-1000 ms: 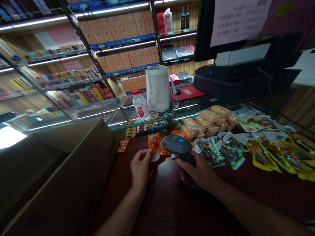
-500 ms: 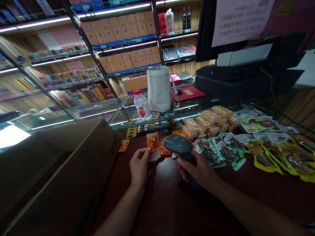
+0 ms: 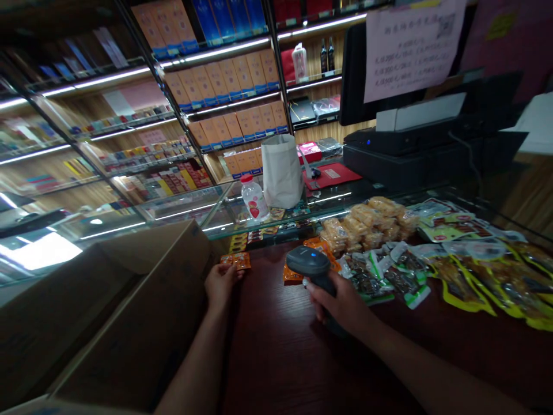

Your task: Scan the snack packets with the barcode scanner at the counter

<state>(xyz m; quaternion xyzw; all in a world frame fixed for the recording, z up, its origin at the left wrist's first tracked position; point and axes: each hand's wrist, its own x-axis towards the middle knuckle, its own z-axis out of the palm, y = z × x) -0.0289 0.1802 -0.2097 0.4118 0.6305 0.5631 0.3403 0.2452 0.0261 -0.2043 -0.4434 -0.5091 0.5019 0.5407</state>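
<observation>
My right hand (image 3: 341,300) is wrapped round the handle of a dark grey barcode scanner (image 3: 307,262), with a small blue light lit on its top. The scanner's head points left above the counter. At the left, beside the box wall, my left hand (image 3: 222,283) pinches the near edge of a small orange snack packet (image 3: 237,260), low over the counter. Whether a second packet lies under it, I cannot tell. More orange packets (image 3: 294,275) lie behind the scanner, partly hidden by it.
An open cardboard box (image 3: 142,300) stands at the left. Wrapped beige snacks (image 3: 367,222), green-edged packets (image 3: 389,271) and yellow-edged packets (image 3: 488,274) lie to the right. Behind are a bottle (image 3: 254,202), a white bag (image 3: 283,173) and a monitor (image 3: 354,75).
My left hand has moved left with the orange packet, from near the scanner to the packet beside the box. The scanner's blue light now shows. The view has tilted up slightly.
</observation>
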